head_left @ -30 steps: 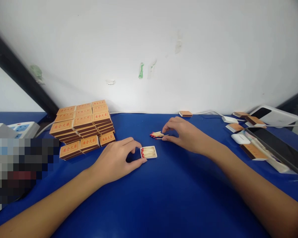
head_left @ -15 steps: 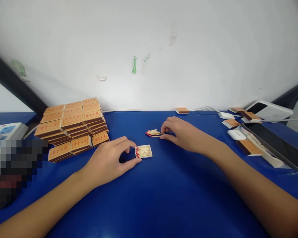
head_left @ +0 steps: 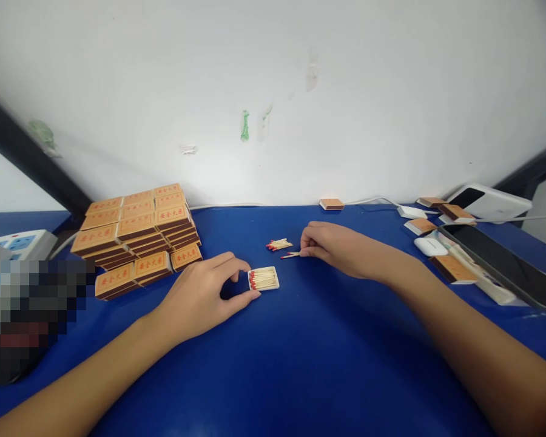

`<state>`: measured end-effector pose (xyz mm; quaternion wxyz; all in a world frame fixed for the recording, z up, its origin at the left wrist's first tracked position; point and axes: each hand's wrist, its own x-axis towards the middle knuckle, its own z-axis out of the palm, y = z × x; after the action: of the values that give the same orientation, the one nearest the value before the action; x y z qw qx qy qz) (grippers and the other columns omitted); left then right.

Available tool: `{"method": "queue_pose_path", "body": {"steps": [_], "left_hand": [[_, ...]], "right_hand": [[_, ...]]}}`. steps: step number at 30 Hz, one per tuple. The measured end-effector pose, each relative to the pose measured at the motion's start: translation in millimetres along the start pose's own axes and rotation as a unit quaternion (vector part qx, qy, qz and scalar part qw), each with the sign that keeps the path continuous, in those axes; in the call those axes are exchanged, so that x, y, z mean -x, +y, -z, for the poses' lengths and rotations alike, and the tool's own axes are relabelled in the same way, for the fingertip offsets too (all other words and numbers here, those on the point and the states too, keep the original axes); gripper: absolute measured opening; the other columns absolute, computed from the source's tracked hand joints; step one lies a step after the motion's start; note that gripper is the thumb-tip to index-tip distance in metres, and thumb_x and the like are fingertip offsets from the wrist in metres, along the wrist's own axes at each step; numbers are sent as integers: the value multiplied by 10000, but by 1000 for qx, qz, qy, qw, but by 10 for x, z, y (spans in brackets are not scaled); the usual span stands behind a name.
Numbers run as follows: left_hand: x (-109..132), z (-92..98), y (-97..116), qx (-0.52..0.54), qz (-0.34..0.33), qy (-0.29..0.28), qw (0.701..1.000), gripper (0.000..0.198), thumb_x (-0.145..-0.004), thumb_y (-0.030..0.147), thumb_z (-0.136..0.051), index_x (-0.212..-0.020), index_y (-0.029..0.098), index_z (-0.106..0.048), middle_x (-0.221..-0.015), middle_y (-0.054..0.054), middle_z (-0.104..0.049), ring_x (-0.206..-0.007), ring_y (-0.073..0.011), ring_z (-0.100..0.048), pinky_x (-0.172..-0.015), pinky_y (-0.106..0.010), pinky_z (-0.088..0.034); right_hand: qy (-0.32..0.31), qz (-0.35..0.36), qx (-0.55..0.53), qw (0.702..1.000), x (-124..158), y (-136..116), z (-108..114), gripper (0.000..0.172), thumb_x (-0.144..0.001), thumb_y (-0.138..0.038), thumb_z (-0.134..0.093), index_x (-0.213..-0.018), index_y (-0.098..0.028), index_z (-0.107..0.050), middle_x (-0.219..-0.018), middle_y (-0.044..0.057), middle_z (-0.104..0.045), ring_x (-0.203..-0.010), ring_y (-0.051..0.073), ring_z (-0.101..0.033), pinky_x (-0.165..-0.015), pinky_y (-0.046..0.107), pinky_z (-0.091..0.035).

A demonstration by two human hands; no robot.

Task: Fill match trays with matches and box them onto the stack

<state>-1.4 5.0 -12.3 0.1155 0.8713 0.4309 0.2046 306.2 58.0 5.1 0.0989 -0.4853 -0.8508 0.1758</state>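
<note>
My left hand (head_left: 204,291) has its thumb and fingertips on the left end of a white matchbox tray (head_left: 277,284), steadying it on the blue table. Several red-headed matches (head_left: 264,278) lie side by side in the tray, heads to the left. Beyond it rests a small loose pile of matches (head_left: 279,244). My right hand (head_left: 330,246) is closed in a pinch on a match (head_left: 291,255), whose red head points left, just in front of the pile and apart from it. It may be more than one match.
Orange matchboxes (head_left: 136,224) stand stacked at the left, with a power strip (head_left: 25,246) beyond. Along the right lie a phone (head_left: 505,264), a white earbud case (head_left: 430,246), more matchboxes (head_left: 452,269) and a white device (head_left: 491,203). One matchbox (head_left: 331,204) sits by the wall.
My right hand has drawn a match away from the pile, slightly right and toward me. My left hand and the tray stay in place.
</note>
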Motion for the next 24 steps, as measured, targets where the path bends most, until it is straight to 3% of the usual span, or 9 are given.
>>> {"method": "queue_pose_path", "body": {"steps": [8, 14, 24], "left_hand": [[-1, -11, -15, 0, -5, 2, 1000, 256, -954, 455, -699, -1105, 248, -698, -898, 17, -645, -672, -112, -561, -633, -264, -428], [-5, 4, -6, 0, -3, 0, 1000, 254, -954, 449, -702, -1103, 243, -698, -893, 17, -642, -667, -109, -557, -634, -264, -435], [7, -5, -8, -3, -5, 0, 1000, 253, -953, 448, -701, -1100, 242, -699, -905, 18, -642, -683, -115, -563, -639, -271, -438]], "right_hand": [[-33, -15, -7, 999, 9, 74, 6, 225, -1027, -403, -509, -956, -243, -651, -1031, 74, -709, -856, 234, -656, -748, 357, -485], [-40, -42, -21, 998, 18, 74, 39, 189, -980, -423, -595, -953, -253, -673, -968, 60, -721, -765, 219, -648, -659, 343, -470], [-6, -7, -11, 1000, 3, -3, 8, 185, -1007, -342, -517, -924, -239, -646, -1003, 72, -706, -842, 226, -640, -733, 349, -475]]}}
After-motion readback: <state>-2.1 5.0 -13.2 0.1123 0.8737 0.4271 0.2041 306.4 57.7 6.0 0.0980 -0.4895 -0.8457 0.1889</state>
